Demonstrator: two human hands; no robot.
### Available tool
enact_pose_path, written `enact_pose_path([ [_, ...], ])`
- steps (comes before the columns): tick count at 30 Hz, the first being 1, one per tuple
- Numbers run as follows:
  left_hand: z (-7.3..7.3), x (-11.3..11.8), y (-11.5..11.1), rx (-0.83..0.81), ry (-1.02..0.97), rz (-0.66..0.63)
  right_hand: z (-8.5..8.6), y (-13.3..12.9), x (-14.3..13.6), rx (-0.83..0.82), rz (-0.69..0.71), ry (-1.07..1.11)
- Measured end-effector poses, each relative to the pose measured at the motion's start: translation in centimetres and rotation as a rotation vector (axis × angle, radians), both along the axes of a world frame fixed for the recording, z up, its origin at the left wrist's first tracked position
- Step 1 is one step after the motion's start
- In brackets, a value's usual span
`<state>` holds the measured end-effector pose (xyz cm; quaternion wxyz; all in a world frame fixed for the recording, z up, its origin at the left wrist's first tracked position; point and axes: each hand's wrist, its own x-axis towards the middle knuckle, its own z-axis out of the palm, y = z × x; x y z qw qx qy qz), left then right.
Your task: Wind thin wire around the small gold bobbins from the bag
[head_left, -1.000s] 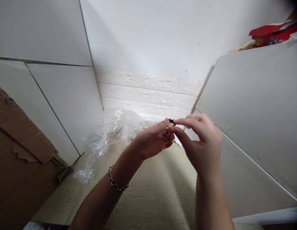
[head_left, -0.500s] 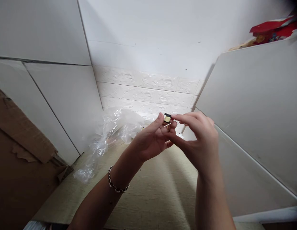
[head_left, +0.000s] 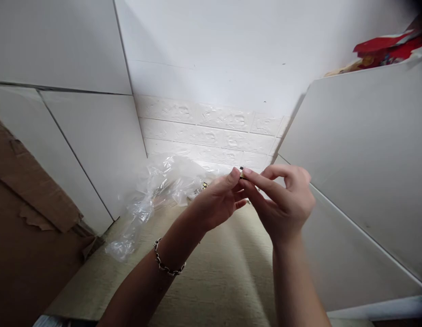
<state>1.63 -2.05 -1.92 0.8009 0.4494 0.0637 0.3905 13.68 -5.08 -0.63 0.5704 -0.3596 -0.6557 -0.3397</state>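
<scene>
A small transformer (head_left: pixel 242 174), black at its ends with a pale yellow wrap, is pinched between the fingertips of both hands. Most of it is covered by fingers. My left hand (head_left: pixel 222 200), wearing a chain bracelet (head_left: pixel 165 263) at the wrist, grips it from the left with the thumb on top. From the right, my right hand (head_left: pixel 282 200) closes its thumb and index finger on the same part. Just behind my left hand, small yellow-and-black pieces (head_left: pixel 204 185) show at the mouth of a clear plastic bag (head_left: pixel 170 175).
The bag lies crumpled on a pale table top (head_left: pixel 214 277) against a white brick-pattern wall (head_left: pixel 197 120). Torn cardboard (head_left: pixel 37 195) stands at the left. White panels (head_left: pixel 360 150) rise on both sides, with red packaging (head_left: pixel 384 45) on top at the right.
My right thumb and index finger have come together on the transformer. It has turned, so its pins and yellow side show less. The left fingers have curled further behind it.
</scene>
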Motion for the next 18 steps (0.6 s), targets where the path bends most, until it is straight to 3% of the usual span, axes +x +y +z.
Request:
enact_pose_path([
  [7, 0.6, -0.3, 0.7, 0.125, 0.081, 0.086, -0.3, 0.1, -0.2, -0.056, 0.145, 0.132],
  [10, 1.2, -1.5, 1.1, 0.309, 0.228, 0.221, -0.3, 0.1, -0.4, -0.108, 0.221, 0.198],
  [13, 2.1, -4.0, 1.6, 0.664, 0.636, 0.555, -0.3, 0.2, -0.6, -0.177, 0.286, 0.250],
  [15, 2.4, -6.1, 2.0, 0.838, 0.956, 0.911, -0.4, 0.4, -0.8, -0.258, 0.332, 0.277],
  [17, 2.3, -8.2, 2.6, 0.955, 1.303, 1.193, -0.5, 1.0, -1.3, -0.379, 0.383, 0.287],
  [18, 2.1, -9.0, 3.0, 0.943, 1.477, 1.255, -0.7, 1.3, -1.7, -0.459, 0.413, 0.279],
])
